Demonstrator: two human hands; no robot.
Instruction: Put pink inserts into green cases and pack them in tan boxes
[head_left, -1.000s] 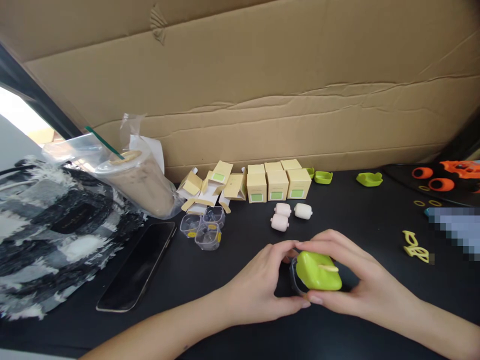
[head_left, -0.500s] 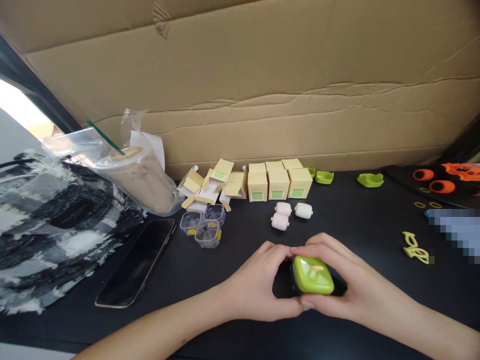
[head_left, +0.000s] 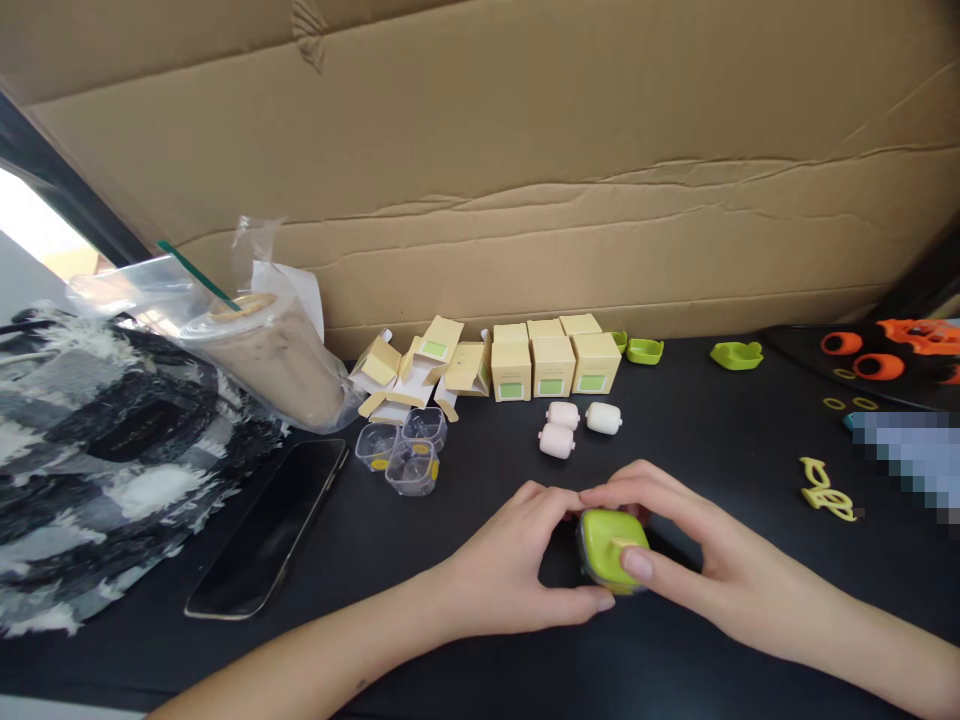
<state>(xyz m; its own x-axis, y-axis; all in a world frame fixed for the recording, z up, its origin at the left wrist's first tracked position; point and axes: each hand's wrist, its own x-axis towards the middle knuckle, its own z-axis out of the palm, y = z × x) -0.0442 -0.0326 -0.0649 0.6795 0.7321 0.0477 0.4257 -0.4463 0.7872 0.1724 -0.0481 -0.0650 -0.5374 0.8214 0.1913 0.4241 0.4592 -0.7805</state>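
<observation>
A small clear plastic container with a glossy green lid (head_left: 602, 548) stands on the black table between my hands. A pale yellow piece (head_left: 622, 544) sticks up from the lid. My left hand (head_left: 517, 570) curves around the container's left side, its fingers at the far edge and its thumb at the near edge. With the thumb beside the yellow piece and the fingers at the far side, my right hand (head_left: 694, 540) grips the same container. Beyond them lie two pinkish rollers (head_left: 556, 441) and a cream roller (head_left: 604, 418).
Three clear cups (head_left: 412, 468) stand left of centre, near a phone (head_left: 268, 528). Behind are yellow boxes (head_left: 511, 362), flattened cartons (head_left: 420, 370) and green shells (head_left: 736, 355). A bagged drink (head_left: 270, 350) leans at left. Yellow leaf-shaped pieces (head_left: 828, 500) and orange rings (head_left: 879, 367) lie at right.
My right thumb has moved from the container's near edge up onto the lid by the yellow piece. The lid looks turned slightly. My left hand has barely moved.
</observation>
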